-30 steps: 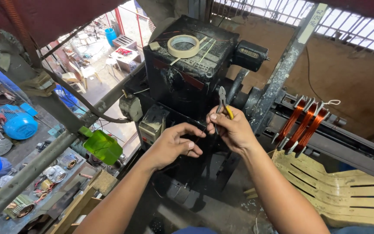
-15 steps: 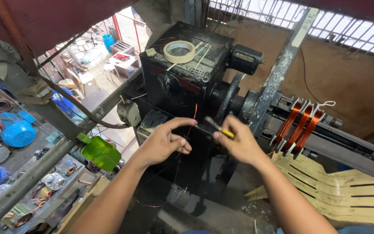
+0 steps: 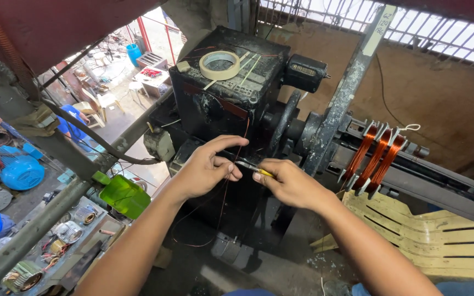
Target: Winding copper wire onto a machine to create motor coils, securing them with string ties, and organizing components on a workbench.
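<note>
Wire is the weak point here: the thin copper wire (image 3: pixel 227 183) runs down from the black winding machine (image 3: pixel 231 87) and passes through the left hand (image 3: pixel 207 170), pinched between thumb and fingers. At its three o'clock, the right hand (image 3: pixel 289 183) is closed around a yellow-handled cutter (image 3: pixel 252 167), probably snips. A hard tug could snap the strand.

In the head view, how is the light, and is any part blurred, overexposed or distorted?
Head view: daylight is bright through the window grille, nearly overexposed there; the black machine is dark, with detail lost in shadow. Left hand, right hand and the thin wire are sharp. The wide lens bends the grey pipe near the edges.
</note>
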